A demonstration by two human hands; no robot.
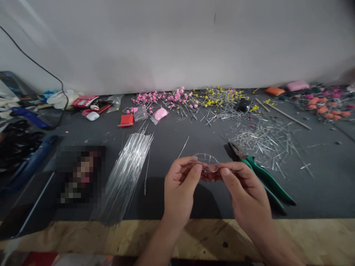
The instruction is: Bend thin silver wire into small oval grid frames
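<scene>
Between both hands, above the dark table, is a small oval wire frame (208, 156) with short cross wires inside its ring. My left hand (181, 186) pinches its left side between thumb and fingers. On the opposite side, my right hand (244, 186) grips the frame's right edge, with a thin wire end showing by the fingers. A pair of pliers (264, 177) with green handles lies just beyond and to the right of my right hand. One loose straight wire (183, 145) points up past the left fingers. The fingertips under the frame are partly hidden.
Left of my hands lies a bundle of straight wires (127, 162). Cut wire pieces (263, 136) are scattered at right. Pink-tipped wires (166, 98), yellow-tipped wires (222, 96) and orange pieces (321, 107) line the back. A wooden stick (291, 116) and a red packet (126, 120) lie there too.
</scene>
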